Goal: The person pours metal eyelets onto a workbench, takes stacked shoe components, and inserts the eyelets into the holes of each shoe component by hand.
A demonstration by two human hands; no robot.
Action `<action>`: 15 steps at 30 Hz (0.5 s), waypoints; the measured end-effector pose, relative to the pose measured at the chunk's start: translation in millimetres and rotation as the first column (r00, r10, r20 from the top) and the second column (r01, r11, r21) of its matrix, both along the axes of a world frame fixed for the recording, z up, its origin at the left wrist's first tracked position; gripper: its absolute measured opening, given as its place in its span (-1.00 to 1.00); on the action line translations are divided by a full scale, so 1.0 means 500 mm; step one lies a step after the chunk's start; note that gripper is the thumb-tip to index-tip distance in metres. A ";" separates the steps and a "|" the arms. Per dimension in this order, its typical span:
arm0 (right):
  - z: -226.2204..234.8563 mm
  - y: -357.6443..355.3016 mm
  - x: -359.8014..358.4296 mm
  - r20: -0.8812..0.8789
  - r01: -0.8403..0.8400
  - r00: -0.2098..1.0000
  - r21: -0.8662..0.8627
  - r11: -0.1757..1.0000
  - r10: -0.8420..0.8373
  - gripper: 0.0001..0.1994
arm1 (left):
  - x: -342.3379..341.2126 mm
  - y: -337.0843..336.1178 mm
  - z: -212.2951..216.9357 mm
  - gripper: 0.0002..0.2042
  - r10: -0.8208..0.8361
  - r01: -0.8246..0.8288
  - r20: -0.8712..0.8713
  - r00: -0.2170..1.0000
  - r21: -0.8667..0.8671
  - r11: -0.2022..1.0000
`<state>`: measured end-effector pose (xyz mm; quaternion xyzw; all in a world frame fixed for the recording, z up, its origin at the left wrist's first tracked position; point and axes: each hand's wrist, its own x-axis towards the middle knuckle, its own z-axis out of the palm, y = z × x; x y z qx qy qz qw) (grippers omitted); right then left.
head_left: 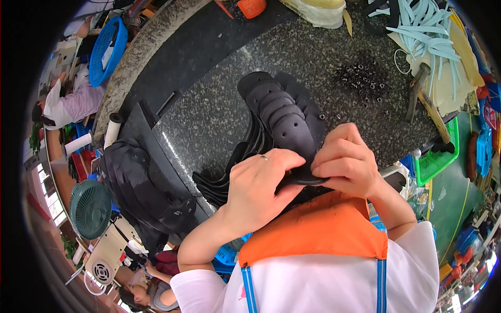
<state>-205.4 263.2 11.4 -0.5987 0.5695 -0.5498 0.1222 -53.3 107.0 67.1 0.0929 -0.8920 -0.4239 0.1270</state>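
Close to my body, at the front edge of the stone-topped table (203, 115), both my hands are closed on a black padded piece (305, 180). My left hand (263, 182), with a ring on one finger, grips its left part between thumb and fingers. The right part is pinched by the curled fingers of my right hand (347, 164). Just beyond the hands lie several overlapping black padded pieces (292, 128), ribbed across, with small round holes in them. More of these pieces fan out to the left, partly hidden by my left hand. Some small dark rings are scattered close to my right hand.
Small dark rings (362, 78) lie heaped at the far right. Beyond them are a hammer (420, 86) and pale blue strips (425, 31). Black pieces (143, 182) are piled at the left. A green basket (441, 156) stands right; a person (78, 99) sits far left.
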 end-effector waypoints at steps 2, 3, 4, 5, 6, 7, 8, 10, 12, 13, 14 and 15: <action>0.004 0.000 0.000 -0.037 0.022 0.999 -0.020 1.000 -0.023 -0.76 | 0.008 -0.005 0.001 -0.65 -0.040 0.041 -0.017 0.999 0.029 0.999; 0.006 0.000 0.000 -0.118 0.065 0.990 -0.059 0.996 -0.072 -0.78 | 0.012 -0.005 0.001 -0.65 -0.040 0.041 -0.013 0.999 0.030 0.999; 0.008 0.000 0.000 -0.195 0.105 0.973 -0.101 0.989 -0.123 -0.79 | 0.015 -0.005 -0.001 -0.68 -0.069 0.065 -0.100 0.993 -0.041 0.997; 0.009 0.002 -0.001 -0.253 0.125 0.955 -0.119 0.985 -0.152 -0.84 | 0.018 -0.005 -0.003 -0.71 -0.103 0.083 -0.184 0.978 -0.113 0.990; 0.011 0.005 0.003 -0.249 0.125 0.957 -0.118 0.985 -0.151 -0.84 | 0.023 -0.001 -0.004 -0.71 -0.102 0.082 -0.179 0.979 -0.113 0.990; 0.014 0.008 0.008 -0.242 0.115 0.959 -0.142 0.983 -0.147 -0.83 | 0.027 0.004 -0.006 -0.75 -0.131 0.066 -0.266 0.955 -0.241 0.968; 0.016 0.009 0.010 -0.235 0.105 0.961 -0.167 0.980 -0.143 -0.83 | 0.029 0.009 -0.008 -0.79 -0.171 0.037 -0.346 0.923 -0.363 0.931; 0.021 0.000 0.006 -0.229 0.078 0.966 -0.180 0.981 -0.119 -0.78 | 0.027 0.010 -0.013 -0.83 -0.204 0.014 -0.388 0.899 -0.441 0.898; 0.020 -0.001 0.006 -0.174 0.018 0.984 -0.155 0.988 -0.046 -0.72 | 0.028 0.010 -0.012 -0.81 -0.286 0.067 -0.376 0.881 -0.499 0.864; 0.021 0.002 0.008 -0.177 0.018 0.983 -0.155 0.988 -0.046 -0.72 | 0.030 0.009 -0.011 -0.81 -0.286 0.066 -0.379 0.880 -0.500 0.864; 0.021 0.008 0.014 -0.169 0.032 0.984 -0.133 0.991 -0.054 -0.70 | 0.032 0.007 -0.010 -0.80 -0.283 0.093 -0.341 0.896 -0.480 0.872; 0.018 0.011 0.014 -0.164 0.044 0.984 -0.113 0.993 -0.063 -0.68 | 0.032 0.005 -0.010 -0.79 -0.281 0.117 -0.305 0.910 -0.461 0.880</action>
